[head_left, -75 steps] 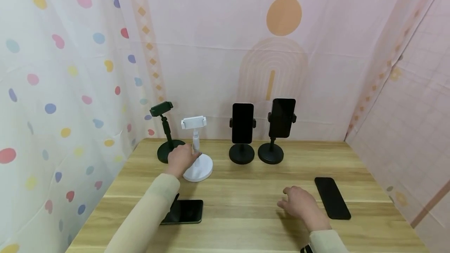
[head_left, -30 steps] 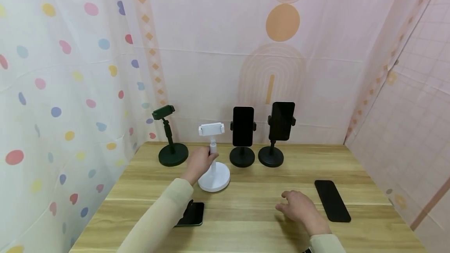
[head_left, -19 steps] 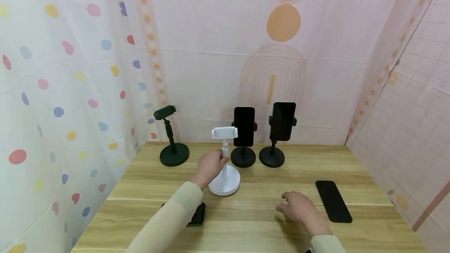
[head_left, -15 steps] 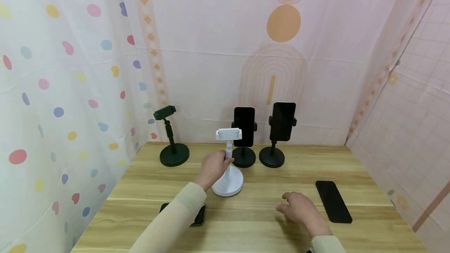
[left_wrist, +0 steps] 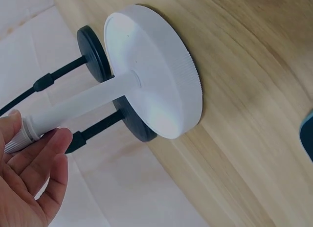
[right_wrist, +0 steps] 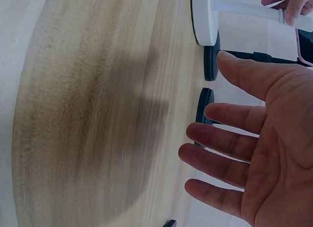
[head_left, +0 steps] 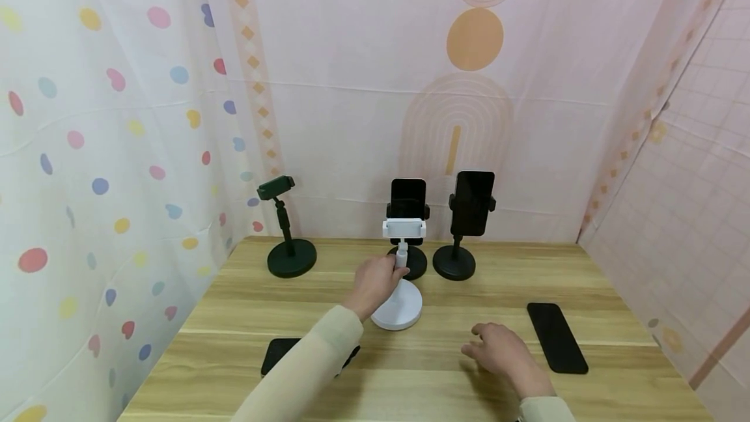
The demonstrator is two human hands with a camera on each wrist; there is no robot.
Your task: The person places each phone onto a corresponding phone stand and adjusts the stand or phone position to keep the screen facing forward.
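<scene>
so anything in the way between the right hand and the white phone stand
Nothing visible stands between the right hand and the white, round-based phone stand; only light wooden tabletop shows there. The left hand grips its stem from the other side; a black, round-based phone stand is behind it.

We see smooth plastic on the white stand (head_left: 401, 308), glossy upright phone (head_left: 472, 204), grained wooden table (head_left: 422, 386), creased cloth curtain (head_left: 346, 142).

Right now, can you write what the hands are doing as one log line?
left hand: grips white stand | right hand: holds nothing, near flat black phone | green stand: no phone
</scene>
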